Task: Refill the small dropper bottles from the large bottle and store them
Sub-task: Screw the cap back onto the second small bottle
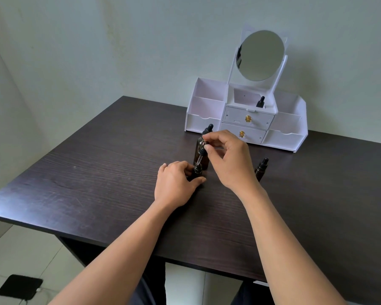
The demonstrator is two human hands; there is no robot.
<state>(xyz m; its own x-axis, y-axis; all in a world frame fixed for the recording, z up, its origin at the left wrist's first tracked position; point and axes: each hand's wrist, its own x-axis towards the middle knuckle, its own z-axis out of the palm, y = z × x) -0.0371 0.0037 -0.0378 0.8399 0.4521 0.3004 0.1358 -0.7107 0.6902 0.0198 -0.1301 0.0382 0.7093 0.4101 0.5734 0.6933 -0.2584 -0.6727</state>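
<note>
My left hand [176,186] grips a small dark dropper bottle [196,172] standing on the dark table [97,172]. My right hand [227,159] pinches a dropper cap [202,150] by its black bulb, its glass pipette pointing down into the small bottle's neck. Right behind stands the large amber bottle [204,160], its black dropper top [208,128] showing above my fingers. Another small dropper bottle [261,169] stands to the right, partly hidden by my right wrist. A third small bottle [260,102] sits in the white organizer's middle compartment.
The white organizer [246,119] with two drawers, side compartments and a round mirror [260,55] stands at the table's back against the wall. A black pad [20,287] lies on the floor at lower left.
</note>
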